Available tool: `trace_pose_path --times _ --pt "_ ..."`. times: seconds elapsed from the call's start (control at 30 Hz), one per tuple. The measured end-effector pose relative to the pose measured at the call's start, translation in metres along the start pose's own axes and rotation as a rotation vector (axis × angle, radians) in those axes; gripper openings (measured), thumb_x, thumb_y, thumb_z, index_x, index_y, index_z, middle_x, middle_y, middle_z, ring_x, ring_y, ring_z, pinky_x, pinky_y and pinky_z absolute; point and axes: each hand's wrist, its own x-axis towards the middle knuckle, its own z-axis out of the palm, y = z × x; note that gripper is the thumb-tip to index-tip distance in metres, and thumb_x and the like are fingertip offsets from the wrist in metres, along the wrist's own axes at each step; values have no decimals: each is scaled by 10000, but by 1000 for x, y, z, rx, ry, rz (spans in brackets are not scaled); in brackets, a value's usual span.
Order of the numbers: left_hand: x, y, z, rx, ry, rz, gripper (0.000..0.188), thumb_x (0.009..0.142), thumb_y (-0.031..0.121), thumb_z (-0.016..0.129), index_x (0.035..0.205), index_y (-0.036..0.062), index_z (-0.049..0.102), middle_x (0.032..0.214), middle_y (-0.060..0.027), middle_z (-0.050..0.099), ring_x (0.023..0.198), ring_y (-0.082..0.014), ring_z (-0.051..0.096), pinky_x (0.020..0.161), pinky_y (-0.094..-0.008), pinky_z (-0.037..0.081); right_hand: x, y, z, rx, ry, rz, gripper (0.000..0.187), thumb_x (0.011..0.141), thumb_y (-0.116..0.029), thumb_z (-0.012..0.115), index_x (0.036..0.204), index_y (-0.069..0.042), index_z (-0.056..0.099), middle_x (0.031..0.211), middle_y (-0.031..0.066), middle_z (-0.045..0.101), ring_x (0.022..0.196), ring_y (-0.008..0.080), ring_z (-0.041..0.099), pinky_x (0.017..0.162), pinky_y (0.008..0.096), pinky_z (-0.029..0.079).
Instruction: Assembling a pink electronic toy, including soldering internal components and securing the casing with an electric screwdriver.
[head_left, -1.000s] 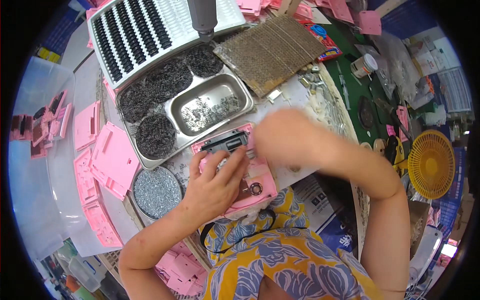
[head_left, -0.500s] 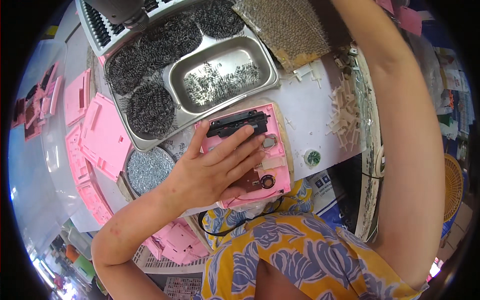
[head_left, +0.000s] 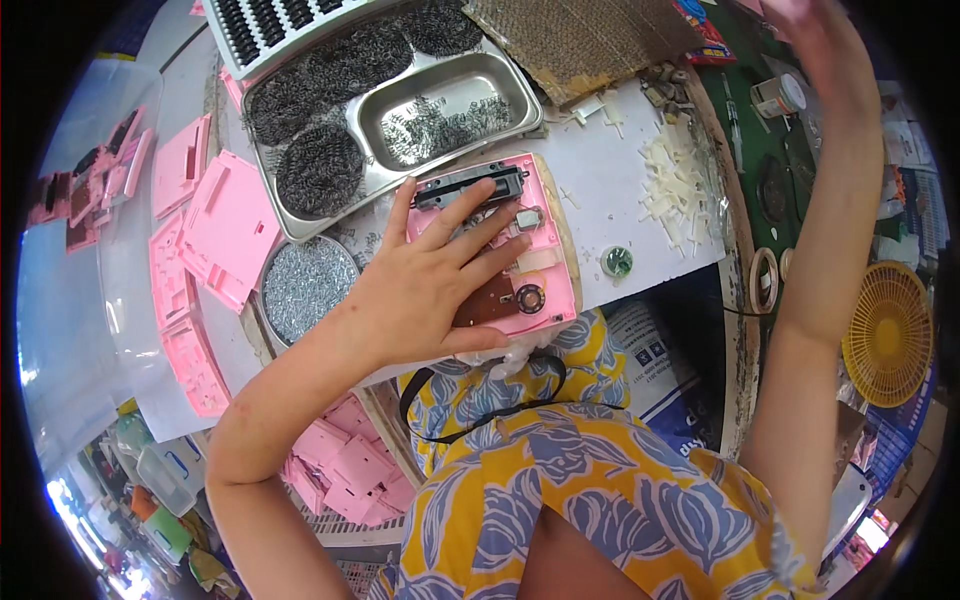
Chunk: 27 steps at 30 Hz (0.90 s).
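My left hand (head_left: 425, 275) lies with fingers spread over a pink plastic casing (head_left: 563, 262), holding nothing. Its fingertips reach a black mechanism (head_left: 470, 187) fixed along the casing's far side. Inside the casing I also see a brown circuit board (head_left: 483, 303) and a small round speaker (head_left: 530, 298), partly beside my thumb and fingers. My right hand (head_left: 815, 35) is raised at the upper right, blurred and cut by the picture's edge. Its fingers cannot be made out.
A metal tray (head_left: 540, 112) of small black springs stands beyond the casing. To the left are a bowl of screws (head_left: 310, 285) and pink plastic panels (head_left: 228, 230). White plastic pieces (head_left: 680, 185), a small green round item (head_left: 617, 262) and a yellow basket (head_left: 888, 333) lie rightward.
My right arm has swung outward to the right, bringing the hand into view. My left hand stays on the casing with its fingers more spread. The whole view has shifted slightly.
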Motion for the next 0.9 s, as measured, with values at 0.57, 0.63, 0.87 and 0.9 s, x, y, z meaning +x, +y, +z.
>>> trace_pose_path --times 0.57,0.63,0.87,0.9 --pt "15 22 28 121 212 -124 898 801 718 629 1487 146 531 1408 -80 516 1459 -324 343 1167 -729 41 -183 30 -5 -143 -25 49 850 821 -295 876 1443 87 439 1381 164 586 1278 266 589 1086 415 463" --pt "15 24 28 129 209 -133 904 803 727 624 1491 149 527 1400 -76 519 1457 -323 345 1155 -743 34 -181 33 2 -137 -48 51 875 798 -294 895 1451 81 447 1374 159 594 1273 255 588 1060 385 473" --pt "24 32 27 93 262 -176 944 743 690 705 1487 137 527 1355 -68 530 1457 -277 351 1118 -799 86 -186 34 19 -143 -98 109 892 764 -303 912 1454 48 468 1346 147 611 1239 252 611 986 377 529" --pt "25 32 28 91 270 -177 947 743 688 707 1492 140 522 1360 -67 531 1459 -277 349 1119 -798 83 -187 33 19 -145 -102 108 891 762 -301 911 1453 47 470 1342 147 614 1233 253 615 984 378 532"
